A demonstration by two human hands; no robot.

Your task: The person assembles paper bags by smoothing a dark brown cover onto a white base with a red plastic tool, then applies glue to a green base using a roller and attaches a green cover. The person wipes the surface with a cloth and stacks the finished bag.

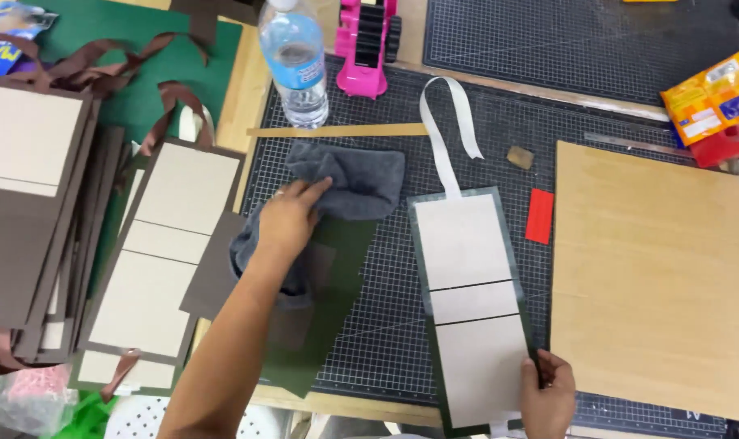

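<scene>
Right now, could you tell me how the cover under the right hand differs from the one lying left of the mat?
The green-edged cover has a white ribbon; the brown-edged cover has brown. The green-edged lies on the cutting mat, held by the right hand; the brown-edged lies untouched. Both show three pale boards.

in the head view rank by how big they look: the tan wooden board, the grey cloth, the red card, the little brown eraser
1. tan wooden board
2. grey cloth, partly under the left hand
3. red card
4. brown eraser

All lie flat on the cutting mat, so nearness hardly matters.
</scene>
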